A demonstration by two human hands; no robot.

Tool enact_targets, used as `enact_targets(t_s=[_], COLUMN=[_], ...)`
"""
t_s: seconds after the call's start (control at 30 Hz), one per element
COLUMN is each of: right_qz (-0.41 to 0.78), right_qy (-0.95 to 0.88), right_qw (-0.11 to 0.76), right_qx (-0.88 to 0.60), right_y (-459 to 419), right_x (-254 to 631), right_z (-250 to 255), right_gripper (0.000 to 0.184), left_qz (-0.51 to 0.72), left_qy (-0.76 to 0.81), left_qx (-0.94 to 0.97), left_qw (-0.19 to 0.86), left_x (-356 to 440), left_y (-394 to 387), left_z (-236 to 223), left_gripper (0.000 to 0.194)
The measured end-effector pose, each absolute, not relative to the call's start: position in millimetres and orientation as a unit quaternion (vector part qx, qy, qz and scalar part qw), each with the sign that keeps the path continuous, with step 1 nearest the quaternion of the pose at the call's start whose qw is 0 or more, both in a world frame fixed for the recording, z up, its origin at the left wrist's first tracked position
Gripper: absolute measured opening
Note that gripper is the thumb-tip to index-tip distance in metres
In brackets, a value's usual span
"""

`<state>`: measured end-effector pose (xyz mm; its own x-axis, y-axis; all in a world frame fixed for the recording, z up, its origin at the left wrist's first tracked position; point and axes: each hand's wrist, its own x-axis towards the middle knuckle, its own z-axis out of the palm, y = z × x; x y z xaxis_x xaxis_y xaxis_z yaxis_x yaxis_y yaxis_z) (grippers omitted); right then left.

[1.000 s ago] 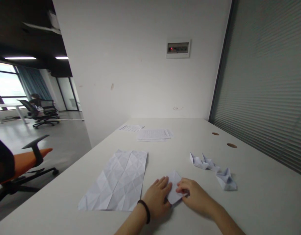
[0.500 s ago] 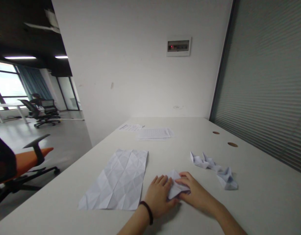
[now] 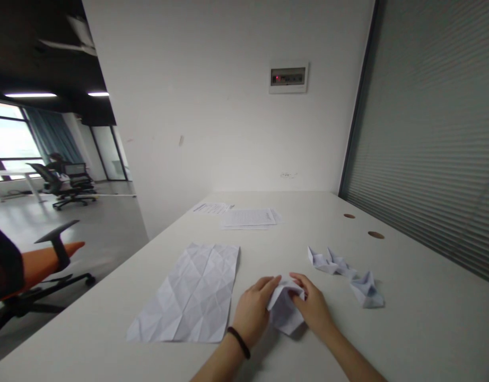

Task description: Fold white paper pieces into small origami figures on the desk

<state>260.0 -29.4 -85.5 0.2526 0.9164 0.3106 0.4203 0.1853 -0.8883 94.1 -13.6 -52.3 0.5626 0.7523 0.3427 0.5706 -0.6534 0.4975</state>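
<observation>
The folded paper stands at the table's near side, pinched at its upper edge between the left hand and right hand. Light, even pressure protects its creases. The creased sheet lies just left, folded paper shapes just right on the white table, whose near edge runs beneath the forearms.

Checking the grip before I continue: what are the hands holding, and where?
The left hand and right hand hold a folded paper piece by its opposite upper sides.

Creased matt paper, smooth white tabletop
</observation>
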Motion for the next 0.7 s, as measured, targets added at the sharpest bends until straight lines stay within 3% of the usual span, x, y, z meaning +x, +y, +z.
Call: enact_targets(t_s=[0.23,0.4,0.57,0.7], right_qz=[0.154,0.142,0.129,0.139], right_qy=[-0.627,-0.661,-0.688,-0.707], right_qw=[0.456,0.404,0.377,0.356], right_qx=[-0.612,-0.616,-0.607,-0.595], right_y=[-32,-33,-34,-35], right_x=[276,278,271,266], right_z=[-69,-74,-74,-74], right_gripper=[0.017,0.017,0.028,0.037], left_qz=[0.374,0.325,0.288,0.234], left_qy=[0.371,0.440,0.424,0.385], left_qx=[0.821,0.820,0.857,0.890], left_qw=[0.219,0.167,0.058,0.077], left_x=[90,85,82,85], left_y=[-1,2,2,2], left_z=[-61,-57,-51,-55], left_gripper=[0.061,0.047,0.050,0.048])
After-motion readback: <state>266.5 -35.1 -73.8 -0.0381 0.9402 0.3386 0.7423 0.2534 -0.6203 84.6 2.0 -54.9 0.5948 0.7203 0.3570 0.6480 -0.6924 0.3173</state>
